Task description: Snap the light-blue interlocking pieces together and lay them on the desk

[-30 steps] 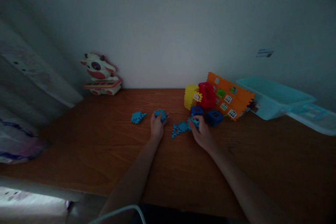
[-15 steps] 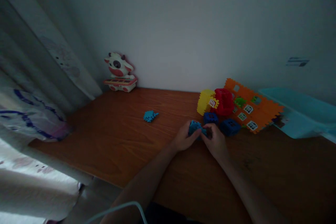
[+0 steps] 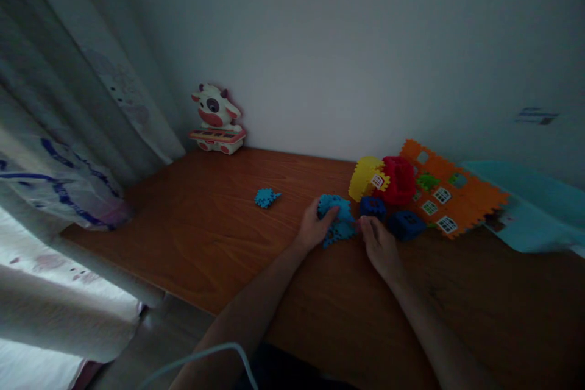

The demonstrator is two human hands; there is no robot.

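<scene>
My left hand point(image 3: 312, 226) is closed on light blue toothed building pieces point(image 3: 336, 202), its thumb lying over their face. They look joined and partly unfolded, with a lower blue part point(image 3: 339, 233) spread out beneath. At their right edge is my right hand point(image 3: 378, 244), fingers pinched together; whether they grip the blue edge is too dim to tell. Left of my hands, a small light blue toothed piece point(image 3: 265, 197) lies apart on the wooden table point(image 3: 205, 225).
Behind my right hand sit dark blue blocks point(image 3: 406, 225), a yellow piece point(image 3: 364, 178), a red block point(image 3: 399, 180) and an orange toothed panel point(image 3: 475, 192) with windows. A pale blue bin point(image 3: 539, 201) stands far right. A cow keyboard toy point(image 3: 218, 120) is against the wall.
The blue pieces have opened out from a compact bunch into a wider shape. My right hand has moved slightly right, away from my left. The view has shifted a little.
</scene>
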